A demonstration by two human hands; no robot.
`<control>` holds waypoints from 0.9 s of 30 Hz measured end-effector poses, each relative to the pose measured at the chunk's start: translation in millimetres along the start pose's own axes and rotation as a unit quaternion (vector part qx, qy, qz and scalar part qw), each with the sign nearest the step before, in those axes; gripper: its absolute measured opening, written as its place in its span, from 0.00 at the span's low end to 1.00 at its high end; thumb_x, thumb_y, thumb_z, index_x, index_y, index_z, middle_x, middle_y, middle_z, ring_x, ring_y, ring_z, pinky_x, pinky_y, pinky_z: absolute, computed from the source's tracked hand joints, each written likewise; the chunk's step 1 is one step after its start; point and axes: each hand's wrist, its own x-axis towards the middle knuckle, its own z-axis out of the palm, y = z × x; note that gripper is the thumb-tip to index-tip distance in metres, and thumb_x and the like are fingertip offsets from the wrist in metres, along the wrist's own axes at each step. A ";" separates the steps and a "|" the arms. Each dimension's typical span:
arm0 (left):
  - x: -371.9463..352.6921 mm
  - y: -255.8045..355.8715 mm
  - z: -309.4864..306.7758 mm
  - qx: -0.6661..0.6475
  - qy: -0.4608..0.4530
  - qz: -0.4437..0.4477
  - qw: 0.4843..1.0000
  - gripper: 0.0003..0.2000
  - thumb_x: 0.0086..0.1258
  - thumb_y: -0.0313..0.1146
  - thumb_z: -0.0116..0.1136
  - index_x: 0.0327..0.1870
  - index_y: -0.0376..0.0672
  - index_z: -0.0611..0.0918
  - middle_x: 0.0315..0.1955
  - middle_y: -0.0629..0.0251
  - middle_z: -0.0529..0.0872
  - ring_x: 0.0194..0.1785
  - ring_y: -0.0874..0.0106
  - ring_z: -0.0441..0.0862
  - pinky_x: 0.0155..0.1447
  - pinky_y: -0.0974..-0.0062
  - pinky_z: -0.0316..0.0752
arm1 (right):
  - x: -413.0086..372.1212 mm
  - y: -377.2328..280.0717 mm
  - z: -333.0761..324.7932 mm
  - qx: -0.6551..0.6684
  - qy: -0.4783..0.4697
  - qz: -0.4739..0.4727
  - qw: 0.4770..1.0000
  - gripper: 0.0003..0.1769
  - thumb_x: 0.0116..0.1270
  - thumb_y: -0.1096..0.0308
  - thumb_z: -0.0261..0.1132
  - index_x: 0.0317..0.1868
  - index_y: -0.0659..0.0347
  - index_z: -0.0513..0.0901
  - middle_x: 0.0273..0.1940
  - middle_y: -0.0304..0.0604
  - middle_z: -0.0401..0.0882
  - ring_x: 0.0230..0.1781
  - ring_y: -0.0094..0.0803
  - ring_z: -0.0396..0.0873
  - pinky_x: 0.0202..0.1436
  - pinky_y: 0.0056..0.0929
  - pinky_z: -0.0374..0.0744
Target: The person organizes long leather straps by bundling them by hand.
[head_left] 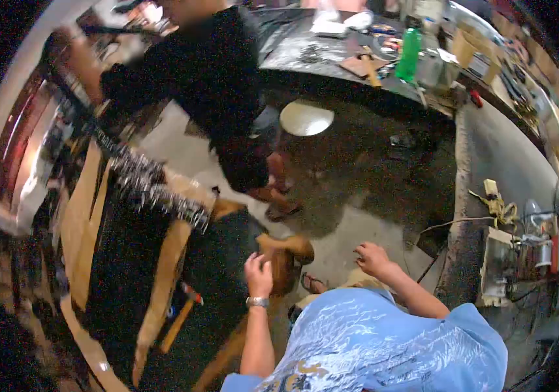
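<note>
My left hand (258, 273), with a watch (257, 302) on the wrist, is over the edge of a dark surface, close to a brown wooden piece (286, 247). Its fingers are bent and slightly apart, and nothing shows in them. Out over the pale floor (351, 235), my right hand (372, 258) hangs in front of my blue shirt. Its fingers are loosely curled and apart, with no object visible in them. Left of my left hand, a hammer (191, 295) with a wooden handle lies on the dark surface.
Another person in dark clothes (194, 65) stands ahead on the left, beside long strips (83, 228). A cluttered bench (292, 55) with a green bottle (409, 55) curves across the back. A round pale disc (307, 118) is below it. Cables and electrical parts (498, 204) are at right.
</note>
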 end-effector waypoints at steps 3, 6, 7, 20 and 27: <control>39.1 -12.1 -8.7 0.051 0.032 -0.056 0.997 0.19 0.64 0.32 0.62 0.54 0.34 0.79 0.64 0.36 0.70 0.69 0.44 0.66 0.73 0.54 0.62 | 25.6 2.9 -6.6 0.028 0.027 0.029 0.999 0.17 0.63 0.59 0.68 0.50 0.56 0.83 0.49 0.48 0.80 0.51 0.50 0.79 0.52 0.47 0.80; 63.5 -26.8 1.6 0.121 -0.024 -0.176 0.977 0.28 0.64 0.38 0.64 0.64 0.37 0.73 0.71 0.39 0.63 0.75 0.45 0.60 0.75 0.44 0.55 | 55.4 30.9 15.0 0.003 0.003 0.026 1.000 0.17 0.63 0.57 0.65 0.49 0.55 0.81 0.44 0.50 0.80 0.46 0.51 0.81 0.44 0.52 0.82; 67.3 -18.3 1.5 0.153 -0.062 -0.239 0.957 0.30 0.65 0.40 0.64 0.67 0.39 0.71 0.73 0.41 0.61 0.76 0.46 0.58 0.75 0.39 0.51 | 60.7 34.0 11.5 -0.001 -0.018 0.033 0.999 0.16 0.63 0.57 0.65 0.49 0.55 0.81 0.44 0.50 0.80 0.45 0.51 0.82 0.44 0.52 0.82; 123.8 -6.4 56.3 0.201 -0.167 -0.512 0.818 0.45 0.61 0.49 0.67 0.71 0.29 0.57 0.72 0.28 0.55 0.77 0.38 0.52 0.74 0.40 0.55 | 291.9 157.3 -94.5 -0.022 -0.099 -0.002 0.995 0.18 0.63 0.54 0.66 0.48 0.54 0.84 0.49 0.50 0.80 0.52 0.52 0.79 0.53 0.52 0.80; 114.0 -46.3 81.8 0.224 -0.111 -0.544 0.801 0.46 0.59 0.46 0.69 0.67 0.22 0.55 0.66 0.24 0.62 0.69 0.36 0.65 0.73 0.55 0.64 | 397.3 204.6 -188.2 -0.027 -0.056 0.025 0.998 0.18 0.65 0.57 0.66 0.53 0.56 0.83 0.55 0.48 0.78 0.59 0.48 0.76 0.60 0.47 0.76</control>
